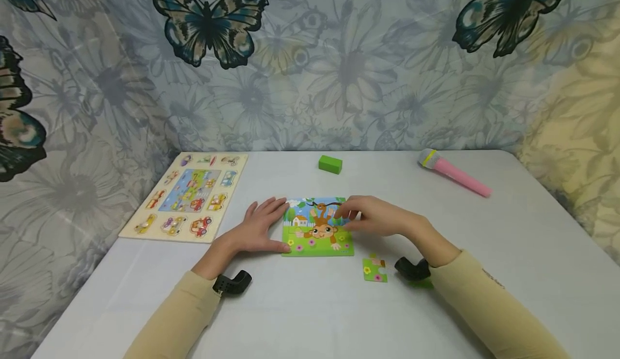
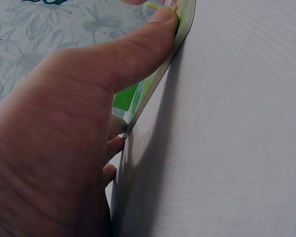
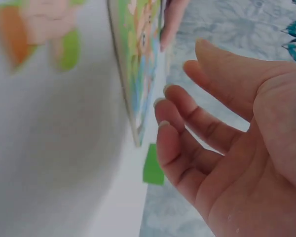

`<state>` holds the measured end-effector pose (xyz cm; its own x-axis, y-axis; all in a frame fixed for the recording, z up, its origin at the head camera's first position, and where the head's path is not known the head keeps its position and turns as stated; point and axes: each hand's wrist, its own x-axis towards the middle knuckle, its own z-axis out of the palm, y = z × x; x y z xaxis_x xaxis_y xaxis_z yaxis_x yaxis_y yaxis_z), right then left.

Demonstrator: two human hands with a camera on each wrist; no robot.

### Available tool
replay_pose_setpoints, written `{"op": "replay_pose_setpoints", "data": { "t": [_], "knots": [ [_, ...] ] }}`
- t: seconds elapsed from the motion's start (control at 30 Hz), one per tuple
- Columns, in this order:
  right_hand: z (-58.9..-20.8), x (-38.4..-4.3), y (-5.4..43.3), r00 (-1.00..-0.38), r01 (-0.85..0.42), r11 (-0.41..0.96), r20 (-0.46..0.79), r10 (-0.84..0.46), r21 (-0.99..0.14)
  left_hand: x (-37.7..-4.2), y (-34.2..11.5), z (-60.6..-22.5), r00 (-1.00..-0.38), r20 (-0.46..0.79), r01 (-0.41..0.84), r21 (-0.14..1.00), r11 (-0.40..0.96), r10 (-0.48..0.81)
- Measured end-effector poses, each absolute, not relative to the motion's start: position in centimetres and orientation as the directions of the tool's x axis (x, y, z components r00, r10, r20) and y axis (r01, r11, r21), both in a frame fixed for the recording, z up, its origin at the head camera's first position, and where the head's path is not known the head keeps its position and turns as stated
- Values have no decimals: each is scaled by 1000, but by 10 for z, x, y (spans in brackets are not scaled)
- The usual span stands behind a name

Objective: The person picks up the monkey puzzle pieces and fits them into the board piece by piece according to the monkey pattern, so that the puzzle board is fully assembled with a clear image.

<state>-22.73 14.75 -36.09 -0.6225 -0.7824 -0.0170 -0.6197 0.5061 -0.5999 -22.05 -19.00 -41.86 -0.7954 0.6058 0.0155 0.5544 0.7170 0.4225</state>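
Note:
A monkey jigsaw puzzle (image 1: 317,243) lies flat on the table in the head view. My left hand (image 1: 263,229) rests along its left edge with fingers spread, the thumb at the lower left corner; in the left wrist view the thumb (image 2: 143,49) touches the puzzle's edge. Over the puzzle's right side is my right hand (image 1: 378,216), its fingers loosely bent. The right wrist view shows nothing between the right fingers (image 3: 170,148). A loose jigsaw piece (image 1: 374,270) with flowers lies below the puzzle's right corner. Something green (image 1: 426,283) is mostly hidden under the right wrist.
At the left lies a wooden board (image 1: 128,230) with vehicle pictures. A green block (image 1: 330,164) stands behind the puzzle, and a pink toy microphone (image 1: 457,174) lies at the back right. Butterfly-patterned cloth (image 1: 349,79) hangs behind the white table (image 1: 290,316).

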Motion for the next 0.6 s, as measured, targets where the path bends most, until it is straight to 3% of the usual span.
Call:
{"op": "replay_pose_setpoints", "data": {
  "t": [0.27, 0.6],
  "knots": [
    [-365, -200, 178, -644, -555, 561, -109, -757, -615, -221, -189, -419, -800, 2, 544, 424, 724, 600],
    [-369, -174, 188, -693, -527, 651, -168, -701, -546, -218, -191, -419, -798, 43, 556, 440, 706, 601]
  ]
}}
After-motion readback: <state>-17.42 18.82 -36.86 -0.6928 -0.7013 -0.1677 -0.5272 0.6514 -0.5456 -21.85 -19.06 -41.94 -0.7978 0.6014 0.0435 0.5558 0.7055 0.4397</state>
